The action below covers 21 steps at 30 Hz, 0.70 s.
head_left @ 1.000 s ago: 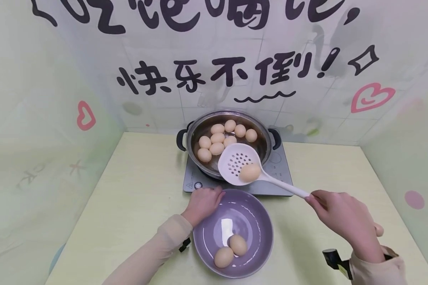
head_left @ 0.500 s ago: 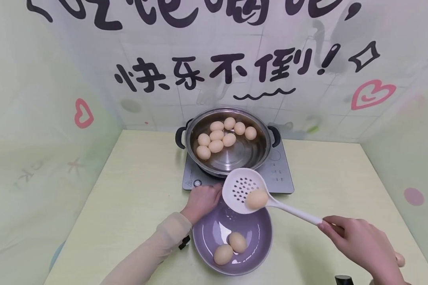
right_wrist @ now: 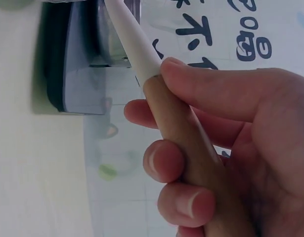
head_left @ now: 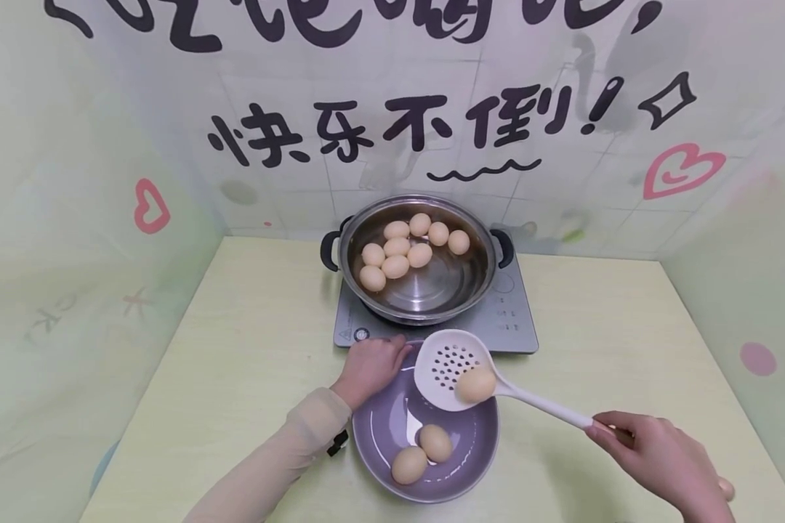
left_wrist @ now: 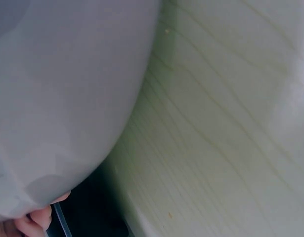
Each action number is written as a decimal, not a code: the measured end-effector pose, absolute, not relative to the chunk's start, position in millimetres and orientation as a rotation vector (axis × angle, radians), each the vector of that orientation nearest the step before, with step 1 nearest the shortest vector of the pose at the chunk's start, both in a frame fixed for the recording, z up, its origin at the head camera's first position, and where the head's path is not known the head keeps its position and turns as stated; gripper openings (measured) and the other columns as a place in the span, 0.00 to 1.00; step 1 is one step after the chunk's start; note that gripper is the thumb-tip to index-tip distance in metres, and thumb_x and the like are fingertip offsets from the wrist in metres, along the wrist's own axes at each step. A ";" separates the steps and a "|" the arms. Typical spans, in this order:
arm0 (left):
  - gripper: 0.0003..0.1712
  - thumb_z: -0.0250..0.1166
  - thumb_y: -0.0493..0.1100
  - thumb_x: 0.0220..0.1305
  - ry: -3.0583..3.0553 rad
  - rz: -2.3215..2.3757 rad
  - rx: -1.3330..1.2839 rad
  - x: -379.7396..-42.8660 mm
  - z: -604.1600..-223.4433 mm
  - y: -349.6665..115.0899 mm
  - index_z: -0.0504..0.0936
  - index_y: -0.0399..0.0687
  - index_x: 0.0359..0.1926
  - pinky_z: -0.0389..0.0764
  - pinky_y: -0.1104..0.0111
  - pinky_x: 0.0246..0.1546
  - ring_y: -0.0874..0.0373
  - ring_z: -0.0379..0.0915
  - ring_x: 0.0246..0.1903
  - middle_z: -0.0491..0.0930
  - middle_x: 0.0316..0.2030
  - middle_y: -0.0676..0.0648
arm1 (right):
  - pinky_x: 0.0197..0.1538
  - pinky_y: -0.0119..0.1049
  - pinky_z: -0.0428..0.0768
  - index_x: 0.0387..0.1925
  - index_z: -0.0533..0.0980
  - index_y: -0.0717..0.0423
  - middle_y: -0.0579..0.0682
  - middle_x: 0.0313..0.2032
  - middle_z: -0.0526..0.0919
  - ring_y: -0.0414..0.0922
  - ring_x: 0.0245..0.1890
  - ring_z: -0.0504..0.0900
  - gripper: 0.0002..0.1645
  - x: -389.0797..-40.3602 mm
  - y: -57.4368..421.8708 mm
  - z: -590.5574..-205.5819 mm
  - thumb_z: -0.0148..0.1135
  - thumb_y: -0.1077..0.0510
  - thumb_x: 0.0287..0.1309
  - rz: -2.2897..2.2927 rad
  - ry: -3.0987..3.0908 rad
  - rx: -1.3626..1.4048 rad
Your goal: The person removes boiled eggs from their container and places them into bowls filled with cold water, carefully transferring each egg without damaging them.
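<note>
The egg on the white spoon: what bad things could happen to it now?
The egg lies near the edge of the white spoon, so it might roll off if the right grip tilts.
It could bump the two eggs in the purple bowl and crack.
If the left grip lets go, the bowl might slide.

Leftward from our right hand [head_left: 667, 459], we see the white slotted spoon [head_left: 536, 401], its wooden handle [right_wrist: 191, 140] gripped there, one light-brown egg [head_left: 476, 384] on its head. Right of our left hand [head_left: 371, 368], which grips its rim, the glossy purple bowl [head_left: 382, 420] stands upright, holding two eggs [head_left: 409, 465] side by side.
</note>
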<state>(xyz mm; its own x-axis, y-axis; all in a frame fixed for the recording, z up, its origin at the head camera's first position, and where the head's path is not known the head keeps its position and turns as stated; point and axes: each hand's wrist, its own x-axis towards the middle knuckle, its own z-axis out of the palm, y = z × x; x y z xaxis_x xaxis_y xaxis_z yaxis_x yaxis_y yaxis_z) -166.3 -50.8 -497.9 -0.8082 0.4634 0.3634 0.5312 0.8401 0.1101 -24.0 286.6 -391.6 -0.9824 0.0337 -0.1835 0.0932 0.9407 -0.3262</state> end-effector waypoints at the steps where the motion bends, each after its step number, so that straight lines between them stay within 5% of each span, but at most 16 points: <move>1: 0.16 0.55 0.51 0.63 -2.698 -0.295 -0.746 -166.3 -497.7 -50.8 0.70 0.50 0.22 0.64 0.65 0.11 0.53 0.71 0.12 0.71 0.10 0.51 | 0.21 0.33 0.56 0.38 0.79 0.42 0.39 0.11 0.64 0.32 0.15 0.59 0.17 -24.4 287.1 -392.5 0.55 0.38 0.56 -0.504 2.924 0.095; 21: 0.15 0.54 0.52 0.64 -2.743 -0.282 -0.738 -165.7 -494.9 -50.7 0.71 0.50 0.23 0.64 0.66 0.11 0.54 0.71 0.12 0.71 0.10 0.52 | 0.21 0.35 0.58 0.38 0.79 0.42 0.36 0.16 0.71 0.32 0.18 0.62 0.19 -28.8 291.0 -396.9 0.56 0.36 0.54 -0.474 2.905 0.114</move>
